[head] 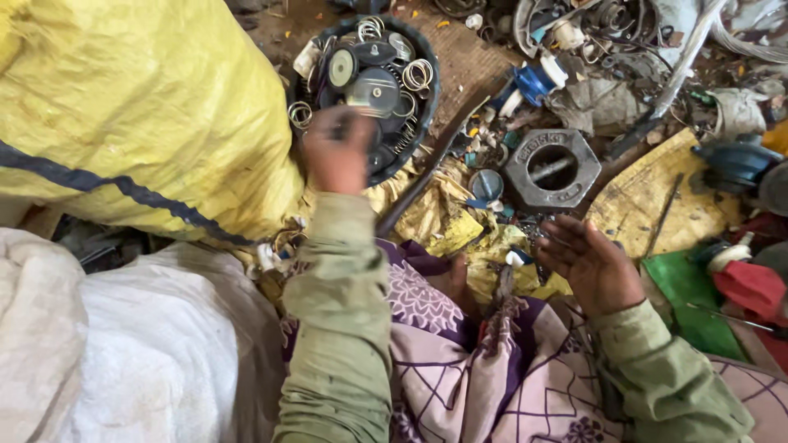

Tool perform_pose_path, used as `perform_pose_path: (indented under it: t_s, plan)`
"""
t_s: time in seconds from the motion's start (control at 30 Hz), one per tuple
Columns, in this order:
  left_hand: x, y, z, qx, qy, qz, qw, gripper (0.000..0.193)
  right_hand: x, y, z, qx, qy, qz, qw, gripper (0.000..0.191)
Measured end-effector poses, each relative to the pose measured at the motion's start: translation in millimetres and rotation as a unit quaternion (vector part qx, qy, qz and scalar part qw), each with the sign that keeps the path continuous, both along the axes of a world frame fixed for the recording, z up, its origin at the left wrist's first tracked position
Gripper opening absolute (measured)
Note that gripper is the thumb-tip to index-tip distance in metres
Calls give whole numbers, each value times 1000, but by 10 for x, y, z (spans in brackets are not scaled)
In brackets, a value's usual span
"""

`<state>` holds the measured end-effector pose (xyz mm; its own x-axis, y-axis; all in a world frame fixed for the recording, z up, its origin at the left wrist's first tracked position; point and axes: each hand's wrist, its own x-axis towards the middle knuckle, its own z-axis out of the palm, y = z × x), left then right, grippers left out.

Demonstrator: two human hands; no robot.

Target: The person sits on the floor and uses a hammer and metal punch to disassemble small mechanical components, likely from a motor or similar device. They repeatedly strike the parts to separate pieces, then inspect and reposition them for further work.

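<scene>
The left hand [336,152] is seen at upper centre of the frame, reached over the near rim of a round dark basket [430,90]. Its fingers are curled and blurred, so whether a piece is gripped cannot be told. The basket is filled with small metal parts: coiled springs [417,75], a round dark disc [373,89] and a pale-faced round cap [341,67]. The right hand [593,262] is held open at lower right, palm up and fingers spread, with nothing in it.

Between the hands, a heavy grey hexagonal metal block [550,168] with a round hole is set on the floor, and a small round blue-grey cap [486,184] lies just beside it. A long dark metal rod [435,160] runs diagonally past the basket. A large yellow woven sack [139,107] fills the upper left, and a white sack [123,344] the lower left.

Judged from this view, sorting is well under way: the basket is already well stocked, while much mixed scrap [591,49] is left unsorted at upper right
</scene>
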<state>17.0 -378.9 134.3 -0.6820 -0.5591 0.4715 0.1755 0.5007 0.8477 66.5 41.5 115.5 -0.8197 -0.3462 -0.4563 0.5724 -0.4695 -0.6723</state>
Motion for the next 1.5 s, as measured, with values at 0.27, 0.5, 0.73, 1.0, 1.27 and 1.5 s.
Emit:
perform_pose_path:
  t_s: [0.27,0.5,0.73,1.0,1.27,1.5]
  plan:
    - [-118,-748,-385,284,-45,114,951,25,6,-29,-4,18,9,-2,1000,48]
    - [-161,-640,-441,331,-60,72,939,27,17,-72,50,38,-3,-4,999,49]
    - [-136,-716,-508,320,-58,61,944,28,2,-60,14,61,-4,3,998,46]
    - [-12,-843,-585,576,61,81,811,31,-29,34,-138,55,2,-4,998,43]
    - [390,94,522,244,186,45,951,46,-71,108,-395,38,-21,-4,999,41]
    - [720,-500,2155,-276,206,157,926,51,-81,141,-319,57,-19,7,998,45]
